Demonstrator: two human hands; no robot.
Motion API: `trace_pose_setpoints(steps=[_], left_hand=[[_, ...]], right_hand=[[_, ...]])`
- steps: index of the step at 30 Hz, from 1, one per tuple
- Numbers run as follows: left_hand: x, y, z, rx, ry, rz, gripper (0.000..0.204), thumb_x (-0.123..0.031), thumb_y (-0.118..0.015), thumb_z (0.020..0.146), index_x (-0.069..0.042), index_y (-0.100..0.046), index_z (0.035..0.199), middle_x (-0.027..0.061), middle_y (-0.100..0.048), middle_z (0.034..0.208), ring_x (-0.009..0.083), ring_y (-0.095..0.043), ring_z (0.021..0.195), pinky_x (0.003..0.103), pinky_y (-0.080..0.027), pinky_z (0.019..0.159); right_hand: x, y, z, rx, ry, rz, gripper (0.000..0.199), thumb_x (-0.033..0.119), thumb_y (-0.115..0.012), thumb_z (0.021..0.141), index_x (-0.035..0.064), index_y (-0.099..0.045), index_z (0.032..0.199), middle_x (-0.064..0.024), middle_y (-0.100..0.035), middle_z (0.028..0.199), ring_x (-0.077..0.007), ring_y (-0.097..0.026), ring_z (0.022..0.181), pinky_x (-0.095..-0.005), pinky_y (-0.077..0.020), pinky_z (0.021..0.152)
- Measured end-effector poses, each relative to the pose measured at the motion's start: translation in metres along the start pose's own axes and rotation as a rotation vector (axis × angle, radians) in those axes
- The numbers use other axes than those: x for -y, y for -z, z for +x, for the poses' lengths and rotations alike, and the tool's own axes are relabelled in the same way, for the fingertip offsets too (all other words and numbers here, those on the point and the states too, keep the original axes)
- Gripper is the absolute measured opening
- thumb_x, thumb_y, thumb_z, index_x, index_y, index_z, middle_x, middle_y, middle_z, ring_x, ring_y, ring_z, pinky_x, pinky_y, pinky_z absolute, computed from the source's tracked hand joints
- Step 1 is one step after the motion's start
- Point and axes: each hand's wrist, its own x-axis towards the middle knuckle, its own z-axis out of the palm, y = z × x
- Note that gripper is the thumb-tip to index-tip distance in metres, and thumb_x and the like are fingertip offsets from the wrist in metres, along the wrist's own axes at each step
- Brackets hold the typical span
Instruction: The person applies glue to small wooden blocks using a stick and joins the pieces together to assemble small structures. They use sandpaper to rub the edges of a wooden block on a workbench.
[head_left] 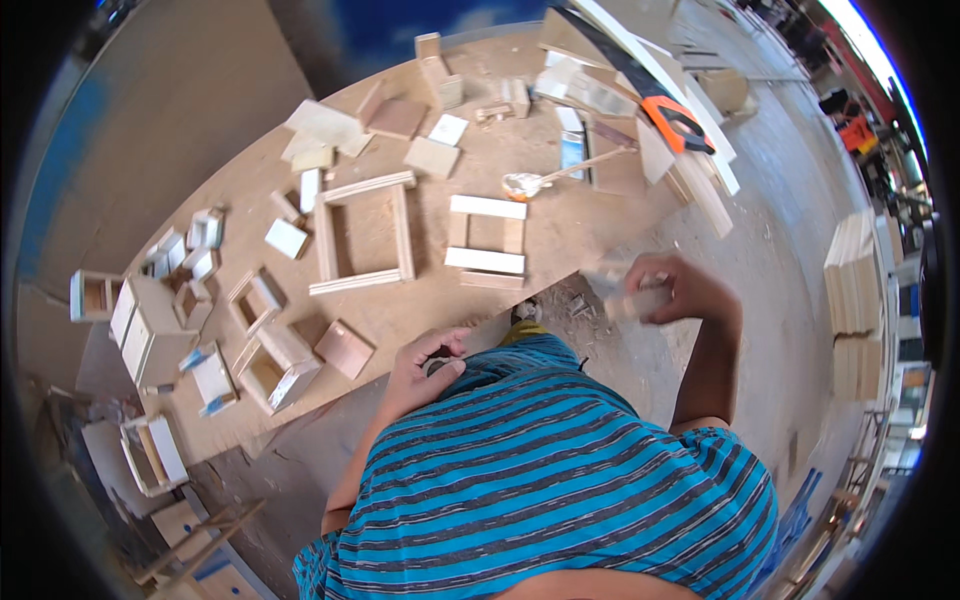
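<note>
My left hand (420,372) is close to my body at the table's front edge, its fingers curled and the thumb bent in. A flat grey-brown piece (488,339) shows right beside its fingertips; whether it is gripped is hard to see. Off the table's right side, my right hand (683,288) is raised and smeared by motion. Its fingers close around a small pale piece (640,303) that looks like wood. On the table in front lie a small wooden frame (487,258) with white edges and a larger square wooden frame (407,232).
A glue-smeared stick (590,165) rests beside a white glue blob (522,186). A handsaw (677,125) with an orange handle lies among boards at the far right. Small wooden boxes (275,365) crowd the table's left. Stacked boards (852,285) stand further right.
</note>
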Motion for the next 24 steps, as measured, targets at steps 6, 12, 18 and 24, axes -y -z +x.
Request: trace_pose_setpoints(steps=[6, 12, 18, 24], left_hand=[[-0.021, -0.018, 0.076, -0.159, -0.295, 0.498, 0.049, -0.010, -0.066, 0.075, -0.001, -0.056, 0.122, 0.0117, -0.060, 0.105, 0.0233, -0.058, 0.098, 0.033, -0.045, 0.088], [-0.017, -0.042, 0.151, -0.448, -0.197, 1.108, 0.073, -0.027, -0.070, 0.071, -0.001, -0.043, 0.133, 0.0178, -0.050, 0.131, 0.0352, -0.038, 0.128, 0.051, -0.028, 0.105], [-0.001, -0.085, 0.190, -0.538, 0.197, 1.320, 0.102, -0.061, -0.069, 0.065, -0.003, -0.033, 0.141, 0.0132, -0.033, 0.146, 0.0289, -0.011, 0.142, 0.062, -0.003, 0.108], [0.002, -0.110, 0.214, -0.680, 0.316, 1.271, 0.103, -0.063, -0.073, 0.057, -0.006, -0.039, 0.137, 0.0100, -0.036, 0.144, 0.0297, -0.013, 0.142, 0.066, -0.004, 0.106]], right_hand=[[-0.059, 0.045, 0.049, -0.692, 0.125, -0.317, 0.036, 0.007, -0.070, 0.063, 0.0103, -0.062, 0.098, -0.0111, -0.061, 0.101, -0.0301, -0.057, 0.097, -0.0364, -0.0453, 0.085], [-0.067, 0.082, 0.157, -0.797, 0.352, -0.640, 0.044, 0.010, -0.073, 0.067, 0.0207, -0.064, 0.109, -0.0098, -0.056, 0.106, -0.0296, -0.053, 0.104, -0.0393, -0.0470, 0.084], [-0.068, 0.104, 0.214, -0.657, 0.490, -0.842, 0.070, 0.013, -0.073, 0.070, 0.0301, -0.046, 0.133, -0.0105, -0.053, 0.109, -0.0298, -0.053, 0.101, -0.0416, -0.0502, 0.079], [-0.067, 0.142, 0.228, -0.668, 0.461, -0.904, 0.067, 0.014, -0.072, 0.071, 0.0241, -0.046, 0.132, -0.0106, -0.053, 0.105, -0.0284, -0.054, 0.100, -0.0401, -0.0510, 0.076]])
